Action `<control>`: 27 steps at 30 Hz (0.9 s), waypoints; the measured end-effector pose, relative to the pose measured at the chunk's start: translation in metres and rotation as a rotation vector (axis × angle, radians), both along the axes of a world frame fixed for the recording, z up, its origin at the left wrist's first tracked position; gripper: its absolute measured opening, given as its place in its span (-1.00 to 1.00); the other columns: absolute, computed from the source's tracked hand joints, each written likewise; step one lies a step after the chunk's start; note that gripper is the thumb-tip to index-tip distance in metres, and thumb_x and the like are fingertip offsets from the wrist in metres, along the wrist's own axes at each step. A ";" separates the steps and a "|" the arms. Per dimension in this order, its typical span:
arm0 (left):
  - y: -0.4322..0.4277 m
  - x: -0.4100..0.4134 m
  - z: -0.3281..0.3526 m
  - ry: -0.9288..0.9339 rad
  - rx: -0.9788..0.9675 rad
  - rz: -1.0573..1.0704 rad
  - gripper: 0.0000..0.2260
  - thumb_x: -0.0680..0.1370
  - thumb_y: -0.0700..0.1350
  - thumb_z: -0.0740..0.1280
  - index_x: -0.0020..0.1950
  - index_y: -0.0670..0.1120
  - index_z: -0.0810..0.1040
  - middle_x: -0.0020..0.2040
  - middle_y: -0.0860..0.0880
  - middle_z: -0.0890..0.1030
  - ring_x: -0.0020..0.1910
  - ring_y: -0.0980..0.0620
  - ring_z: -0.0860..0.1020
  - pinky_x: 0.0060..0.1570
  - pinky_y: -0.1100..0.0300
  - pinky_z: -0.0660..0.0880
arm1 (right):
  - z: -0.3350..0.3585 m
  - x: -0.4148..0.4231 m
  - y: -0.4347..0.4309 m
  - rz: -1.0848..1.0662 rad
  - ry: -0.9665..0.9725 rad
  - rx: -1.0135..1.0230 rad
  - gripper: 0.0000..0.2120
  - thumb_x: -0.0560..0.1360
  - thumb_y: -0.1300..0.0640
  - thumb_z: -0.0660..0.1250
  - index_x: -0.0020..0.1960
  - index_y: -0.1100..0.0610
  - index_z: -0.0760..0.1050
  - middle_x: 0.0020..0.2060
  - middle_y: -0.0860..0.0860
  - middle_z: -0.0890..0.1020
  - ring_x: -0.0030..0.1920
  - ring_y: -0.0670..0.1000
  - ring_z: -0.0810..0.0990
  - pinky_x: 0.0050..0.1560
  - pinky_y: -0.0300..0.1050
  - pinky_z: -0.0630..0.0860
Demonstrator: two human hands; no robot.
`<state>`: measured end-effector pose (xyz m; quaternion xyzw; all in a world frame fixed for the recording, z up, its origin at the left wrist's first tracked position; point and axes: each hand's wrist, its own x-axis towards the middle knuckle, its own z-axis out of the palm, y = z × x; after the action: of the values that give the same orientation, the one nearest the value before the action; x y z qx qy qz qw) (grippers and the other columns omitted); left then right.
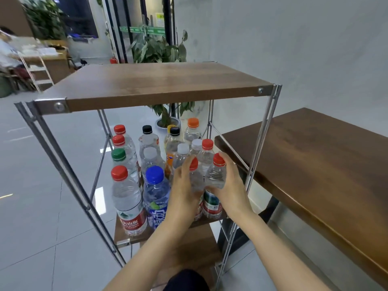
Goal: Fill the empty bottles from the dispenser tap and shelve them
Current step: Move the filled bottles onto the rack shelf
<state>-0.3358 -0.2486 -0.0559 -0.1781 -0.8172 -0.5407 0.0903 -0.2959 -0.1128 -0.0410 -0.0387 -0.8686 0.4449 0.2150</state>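
Observation:
Several capped plastic bottles stand on the middle shelf (134,235) of a metal-framed wooden rack. My left hand (182,192) wraps a clear bottle with a red cap (195,175) at the shelf's front right. Just to its right, my right hand (228,185) grips another red-capped bottle (216,175) with a red and green label. Both bottles stand upright and side by side. A blue-capped bottle (156,194) and a red-capped, red-labelled one (127,198) stand at the front left. No dispenser tap is in view.
The rack's top shelf (159,85) is bare wood just above the bottles. A dark wooden table (315,164) stands close on the right. A potted plant (168,120) sits behind the rack. Grey tiled floor (42,185) lies to the left.

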 end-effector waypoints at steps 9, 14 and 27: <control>-0.001 -0.007 -0.002 0.034 -0.031 0.036 -0.22 0.47 -0.24 0.49 0.48 0.26 0.14 0.43 0.02 0.31 0.37 -0.03 0.43 0.25 -0.07 0.53 | -0.008 -0.011 0.001 0.003 0.004 -0.030 -0.16 0.45 0.12 0.51 0.48 -0.30 0.07 0.45 -0.11 0.30 0.36 -0.14 0.34 0.23 -0.13 0.43; -0.004 -0.003 -0.004 0.155 -0.152 0.022 -0.13 0.47 -0.33 0.47 0.54 0.21 0.07 0.51 -0.01 0.17 0.48 -0.05 0.28 0.38 0.00 0.42 | -0.008 -0.009 -0.003 0.028 0.012 -0.080 -0.11 0.45 0.09 0.50 0.50 -0.35 -0.01 0.50 -0.11 0.26 0.47 -0.07 0.27 0.39 0.06 0.35; -0.085 0.056 -0.095 0.512 -0.417 0.039 -0.45 0.47 -0.18 0.49 0.39 0.02 0.36 0.34 0.02 0.41 0.29 0.02 0.43 0.17 -0.05 0.57 | -0.070 0.020 -0.035 -0.071 -0.021 -0.283 0.13 0.35 0.21 0.57 0.51 -0.32 -0.18 0.57 -0.11 0.05 0.56 -0.08 0.09 0.51 0.13 0.19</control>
<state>-0.2795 -0.3332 -0.1511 -0.3074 -0.8642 -0.2976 0.2647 -0.2762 -0.1481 -0.1110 -0.1039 -0.7973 0.5547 0.2138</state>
